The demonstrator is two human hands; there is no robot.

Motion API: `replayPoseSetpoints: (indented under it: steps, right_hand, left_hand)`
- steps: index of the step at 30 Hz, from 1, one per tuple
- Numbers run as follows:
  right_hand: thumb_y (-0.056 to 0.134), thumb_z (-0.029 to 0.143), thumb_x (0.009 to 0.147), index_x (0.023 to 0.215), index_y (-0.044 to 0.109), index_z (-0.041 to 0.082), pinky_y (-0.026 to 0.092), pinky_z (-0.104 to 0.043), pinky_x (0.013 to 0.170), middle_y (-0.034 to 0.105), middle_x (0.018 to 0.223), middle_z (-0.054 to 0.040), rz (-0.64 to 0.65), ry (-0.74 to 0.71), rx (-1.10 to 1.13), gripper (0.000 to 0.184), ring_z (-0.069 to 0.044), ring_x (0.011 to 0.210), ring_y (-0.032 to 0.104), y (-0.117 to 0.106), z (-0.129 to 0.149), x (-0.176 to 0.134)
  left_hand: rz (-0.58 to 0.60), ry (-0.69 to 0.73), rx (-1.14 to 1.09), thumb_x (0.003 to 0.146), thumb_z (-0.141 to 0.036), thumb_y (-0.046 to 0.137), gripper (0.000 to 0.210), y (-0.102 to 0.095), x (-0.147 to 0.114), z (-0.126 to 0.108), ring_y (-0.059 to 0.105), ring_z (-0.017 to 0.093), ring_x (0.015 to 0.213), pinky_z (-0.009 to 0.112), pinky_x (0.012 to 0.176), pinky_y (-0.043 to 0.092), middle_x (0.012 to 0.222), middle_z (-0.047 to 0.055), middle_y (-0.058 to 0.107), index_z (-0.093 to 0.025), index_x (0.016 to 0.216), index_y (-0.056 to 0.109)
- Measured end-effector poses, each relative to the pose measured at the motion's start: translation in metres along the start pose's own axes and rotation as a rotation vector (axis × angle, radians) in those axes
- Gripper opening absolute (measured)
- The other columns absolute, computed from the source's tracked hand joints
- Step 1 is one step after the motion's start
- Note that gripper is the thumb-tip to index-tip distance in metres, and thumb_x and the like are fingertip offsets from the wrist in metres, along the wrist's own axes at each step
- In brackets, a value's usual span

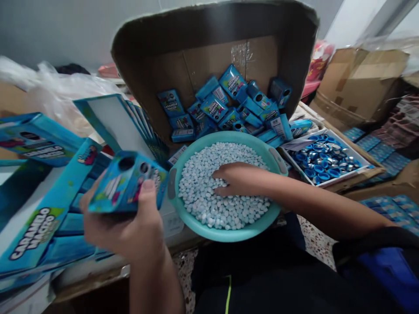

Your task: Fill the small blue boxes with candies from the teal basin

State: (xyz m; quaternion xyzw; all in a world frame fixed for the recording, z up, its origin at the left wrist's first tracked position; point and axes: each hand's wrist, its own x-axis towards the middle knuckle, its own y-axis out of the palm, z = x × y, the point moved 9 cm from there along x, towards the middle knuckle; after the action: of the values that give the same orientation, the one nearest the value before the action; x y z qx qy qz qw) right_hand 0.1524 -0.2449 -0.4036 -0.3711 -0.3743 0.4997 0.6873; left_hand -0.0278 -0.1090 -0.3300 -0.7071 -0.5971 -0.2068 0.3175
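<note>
My left hand (pixel 126 229) holds a small blue candy box (pixel 126 183) with a round hole in its top, tilted, just left of a teal basin (pixel 273 159). The basin is heaped with small pale blue-white candies (pixel 199 187). My right hand (pixel 237 179) rests palm down in the candies, fingers curled into the pile. Behind the basin a big cardboard carton (pixel 196 65) lies on its side with several of the same small blue boxes (pixel 214 107) spilled in it.
Large blue display boxes (pixel 39 231) marked "CARAMELO MACIZO" lie at the left. A white tray of blue and silver caps (pixel 322 159) stands right of the basin. Closed cardboard cartons (pixel 356 83) and flat blue packs (pixel 386 150) fill the right. Clear plastic bags (pixel 55 93) lie behind.
</note>
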Motion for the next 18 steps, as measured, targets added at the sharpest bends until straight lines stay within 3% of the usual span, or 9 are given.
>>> replayPoseSetpoints:
  steps: [3, 5, 7, 9, 13, 18]
  right_hand:
    - [0.076, 0.027, 0.088, 0.104, 0.079, 0.021, 0.046, -0.034, 0.058, 0.079, 0.093, -0.008, -0.072, -0.037, 0.084, 0.018, -0.022, 0.077, 0.07, -0.007, -0.002, -0.001]
    - [0.07, 0.024, 0.09, 0.1, 0.077, 0.022, 0.049, -0.034, 0.064, 0.077, 0.088, -0.0058, -0.175, -0.042, 0.223, 0.013, -0.021, 0.077, 0.07, -0.021, -0.005, -0.005]
    - [0.067, 0.024, 0.091, 0.093, 0.075, 0.021, 0.05, -0.033, 0.069, 0.075, 0.083, -0.0033, -0.291, -0.049, 0.39, 0.008, -0.019, 0.077, 0.068, -0.039, -0.008, -0.009]
    - [0.068, 0.028, 0.091, 0.085, 0.071, 0.021, 0.05, -0.03, 0.067, 0.071, 0.08, -0.0014, -0.381, -0.054, 0.582, 0.01, -0.016, 0.072, 0.064, -0.054, -0.011, -0.011]
    - [0.072, 0.042, 0.087, 0.082, 0.065, 0.021, 0.039, -0.025, 0.046, 0.059, 0.067, 0.0032, -0.54, -0.002, 1.066, 0.022, -0.011, 0.052, 0.051, -0.075, -0.025, 0.001]
    - [0.065, 0.043, 0.084, 0.084, 0.055, 0.025, 0.027, -0.021, 0.038, 0.052, 0.063, 0.0063, -0.772, 0.097, 1.441, 0.021, -0.009, 0.045, 0.042, -0.083, -0.036, 0.028]
  left_hand:
    - [0.257, -0.105, -0.16, 0.08, -0.047, 0.084, 0.042, 0.061, 0.011, -0.007, 0.075, 0.026, 0.105, 0.046, 0.101, 0.061, 0.11, 0.004, 0.077, -0.019, 0.108, 0.072]
    - [0.48, -0.164, -0.215, 0.078, -0.048, 0.085, 0.044, 0.102, 0.007, -0.003, 0.075, 0.026, 0.106, 0.041, 0.1, 0.062, 0.112, 0.006, 0.078, -0.019, 0.109, 0.073]
    - [0.626, -0.2, -0.254, 0.075, -0.048, 0.085, 0.05, 0.128, -0.001, 0.007, 0.075, 0.028, 0.108, 0.04, 0.099, 0.061, 0.115, 0.007, 0.079, -0.019, 0.114, 0.074]
    - [0.69, -0.219, -0.251, 0.073, -0.049, 0.087, 0.054, 0.138, -0.007, 0.017, 0.075, 0.03, 0.107, 0.042, 0.099, 0.061, 0.112, 0.009, 0.079, -0.017, 0.115, 0.074]
    - [0.782, -0.335, -0.285, 0.068, -0.054, 0.09, 0.06, 0.142, -0.017, 0.031, 0.076, 0.033, 0.102, 0.045, 0.094, 0.062, 0.106, 0.011, 0.08, -0.014, 0.11, 0.076]
    - [0.89, -0.354, -0.434, 0.065, -0.047, 0.094, 0.064, 0.147, -0.025, 0.022, 0.075, 0.033, 0.11, 0.046, 0.101, 0.06, 0.116, 0.011, 0.079, -0.017, 0.119, 0.076]
